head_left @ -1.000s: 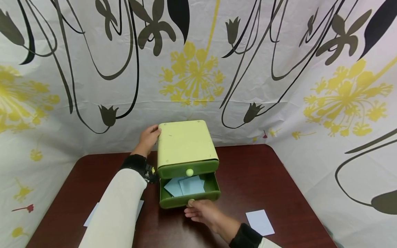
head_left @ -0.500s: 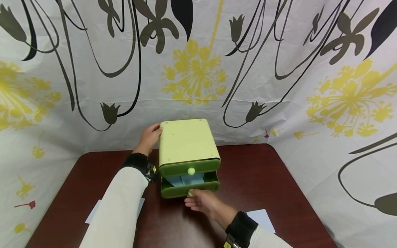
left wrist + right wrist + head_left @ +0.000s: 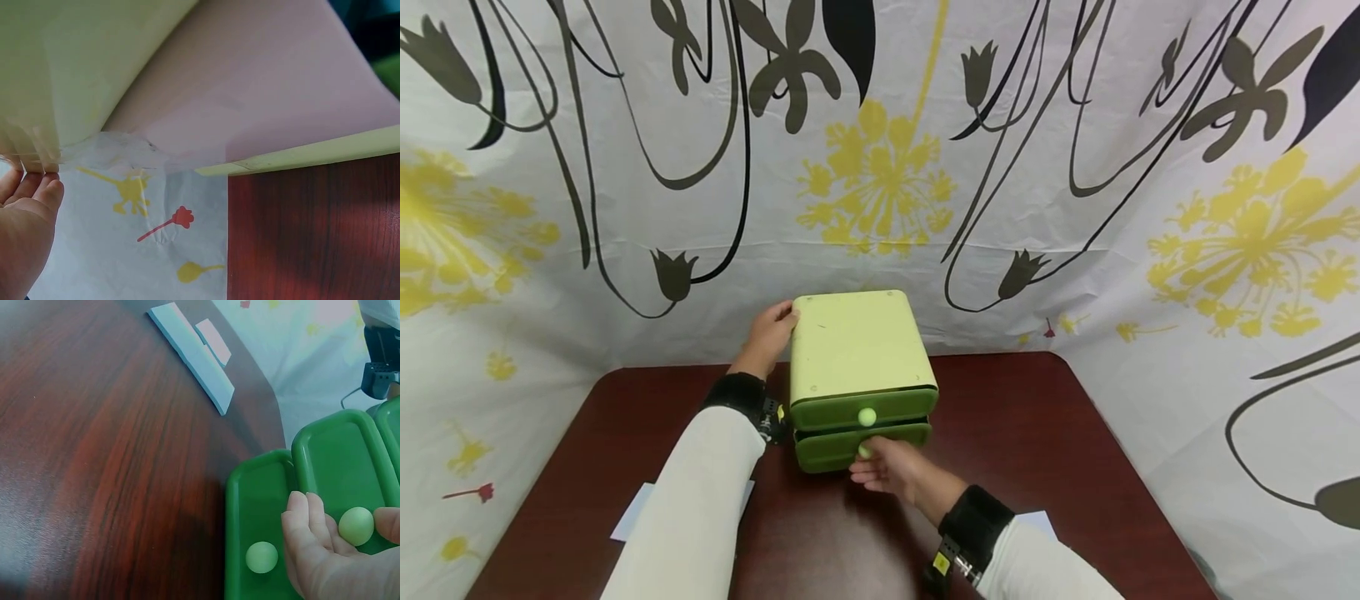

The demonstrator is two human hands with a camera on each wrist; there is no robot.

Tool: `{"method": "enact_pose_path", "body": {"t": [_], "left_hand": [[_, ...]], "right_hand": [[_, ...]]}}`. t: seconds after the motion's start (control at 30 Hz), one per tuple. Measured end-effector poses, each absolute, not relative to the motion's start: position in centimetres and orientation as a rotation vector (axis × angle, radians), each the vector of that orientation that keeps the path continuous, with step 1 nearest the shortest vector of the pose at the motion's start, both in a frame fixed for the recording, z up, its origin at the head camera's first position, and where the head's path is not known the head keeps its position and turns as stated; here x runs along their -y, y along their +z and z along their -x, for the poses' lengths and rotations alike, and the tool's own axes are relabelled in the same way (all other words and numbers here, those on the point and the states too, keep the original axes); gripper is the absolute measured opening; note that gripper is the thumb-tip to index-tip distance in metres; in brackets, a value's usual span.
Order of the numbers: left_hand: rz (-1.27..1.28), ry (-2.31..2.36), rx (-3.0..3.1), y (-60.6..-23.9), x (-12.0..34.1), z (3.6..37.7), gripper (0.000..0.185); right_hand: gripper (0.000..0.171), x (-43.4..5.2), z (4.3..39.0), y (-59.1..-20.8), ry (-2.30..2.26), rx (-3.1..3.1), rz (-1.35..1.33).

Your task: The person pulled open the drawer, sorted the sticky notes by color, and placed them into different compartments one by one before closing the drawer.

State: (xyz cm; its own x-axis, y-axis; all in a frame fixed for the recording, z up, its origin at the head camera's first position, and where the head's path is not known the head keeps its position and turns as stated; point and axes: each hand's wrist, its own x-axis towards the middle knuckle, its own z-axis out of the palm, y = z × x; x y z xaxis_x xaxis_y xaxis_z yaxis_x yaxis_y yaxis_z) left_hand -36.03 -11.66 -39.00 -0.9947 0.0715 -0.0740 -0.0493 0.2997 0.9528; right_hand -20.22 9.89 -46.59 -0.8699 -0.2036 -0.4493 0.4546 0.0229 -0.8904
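A small yellow cabinet with green drawers (image 3: 861,342) stands at the middle of the table, towards the back. My left hand (image 3: 771,333) holds its rear left edge; in the left wrist view the fingers (image 3: 40,187) meet the edge of the yellow shell. My right hand (image 3: 891,471) pinches the round pale-green knob (image 3: 356,526) of a lower drawer (image 3: 827,450), which sticks out only slightly. Above it, the top drawer (image 3: 827,410) is pushed in. Beside the held drawer, the right wrist view shows another green front with its own knob (image 3: 261,557). The drawer's contents are hidden.
Light-blue paper (image 3: 634,510) lies on the dark red table (image 3: 1037,433), partly under my left sleeve. More pale paper (image 3: 1037,523) shows beside the right sleeve. A flower-patterned white cloth (image 3: 880,267) hangs close behind the cabinet.
My right hand has pushed the lower drawer inward by its knob, so the blue papers inside are now out of sight. The left hand keeps its place on the cabinet.
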Motion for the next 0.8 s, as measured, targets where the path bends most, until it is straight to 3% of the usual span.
{"method": "enact_pose_path", "body": {"t": [0.5, 0.8], "left_hand": [[0.009, 1.833, -2.432, -38.8, 11.6, 35.8, 0.054], [-0.007, 1.796, -2.456, -39.0, 11.5, 35.9, 0.054]], "right_hand": [[0.026, -9.5, 21.9, -45.3, -1.775, -1.85, -0.32], [0.029, -9.5, 22.2, -45.2, -1.791, -1.827, -0.326]]}}
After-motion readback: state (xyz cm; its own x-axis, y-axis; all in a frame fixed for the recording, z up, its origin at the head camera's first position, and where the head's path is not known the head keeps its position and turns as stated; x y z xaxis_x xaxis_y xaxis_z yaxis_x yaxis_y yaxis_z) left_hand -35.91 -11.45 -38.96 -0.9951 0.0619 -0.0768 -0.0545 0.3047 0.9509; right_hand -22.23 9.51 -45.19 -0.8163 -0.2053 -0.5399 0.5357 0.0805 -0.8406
